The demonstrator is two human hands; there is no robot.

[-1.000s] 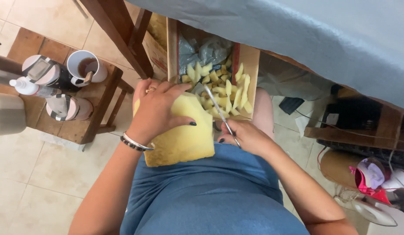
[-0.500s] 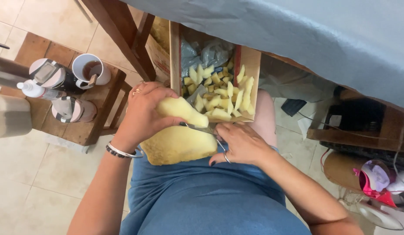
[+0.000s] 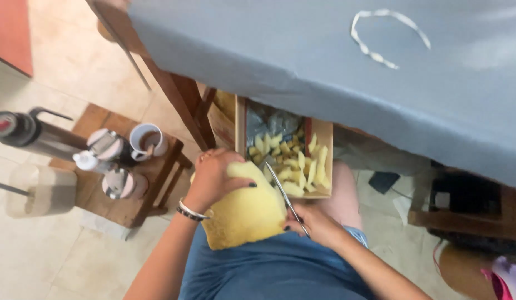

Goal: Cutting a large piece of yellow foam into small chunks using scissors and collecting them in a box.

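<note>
Now my left hand (image 3: 216,178) clamps the yellow foam slab (image 3: 244,214) on my lap while my right hand (image 3: 311,222) pinches scissors (image 3: 283,197), mid-cut; next snip, I judge, must drop pieces toward the box (image 3: 325,130) at one o'clock.

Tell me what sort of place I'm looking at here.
Probably a home workspace: tiled floor, a table under grey cloth, a wooden stool holding cups. The left hand holds yellow foam; the right hand works scissors.
</note>
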